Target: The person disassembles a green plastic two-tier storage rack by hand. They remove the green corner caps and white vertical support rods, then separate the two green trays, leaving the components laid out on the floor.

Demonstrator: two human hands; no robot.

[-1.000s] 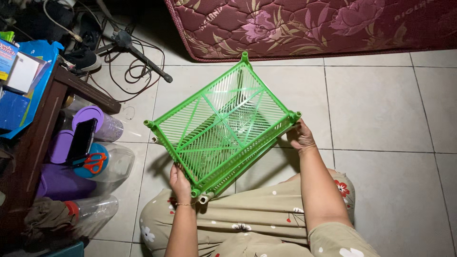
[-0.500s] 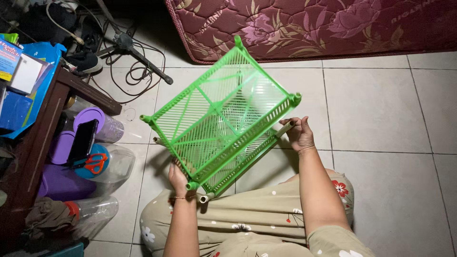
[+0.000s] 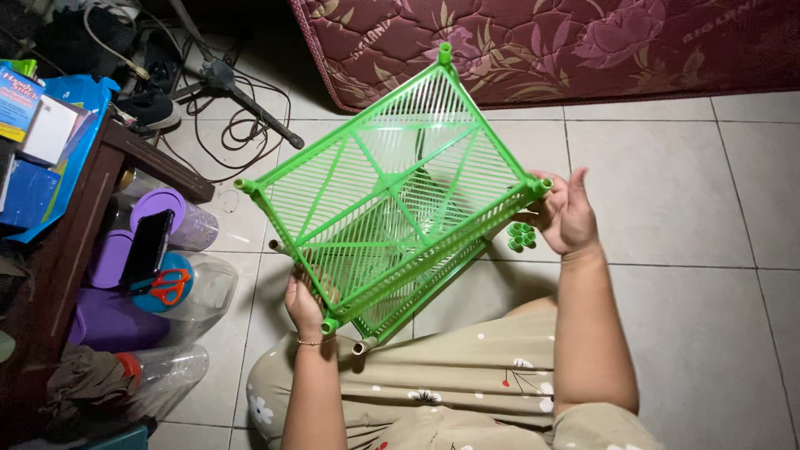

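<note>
Overhead, a maroon floral mattress (image 3: 542,42) is seen lying along the 12 o'clock edge, laid on a pale tiled floor (image 3: 667,192). At 9 o'clock a dark wooden worktop (image 3: 67,225) is noted, with blue boxes (image 3: 33,125) stacked on its top. Below its edge, purple plastic containers (image 3: 171,218) and clear plastic jars (image 3: 204,287) are crowded together; a black phone (image 3: 147,247) and orange-handled scissors (image 3: 167,286) are rested on them. Black cables (image 3: 237,117) and a tripod stand (image 3: 229,83) are strewn at 11 o'clock.

At centre, a green plastic rack (image 3: 392,196) of slatted shelves is held tilted above the floor, over a lap in floral trousers (image 3: 433,383), one corner pointed to 12 o'clock at the mattress. The left hand (image 3: 304,304) is closed around the rack's corner at 7 o'clock, fingers hidden under the shelf. The right hand (image 3: 571,217) is set against the corner at 3 o'clock, thumb raised, fingers curled on the corner post. A cluster of small green caps (image 3: 521,236) is seen just beside that hand, below the rack; whether they are pinched in the fingers cannot be told.
</note>
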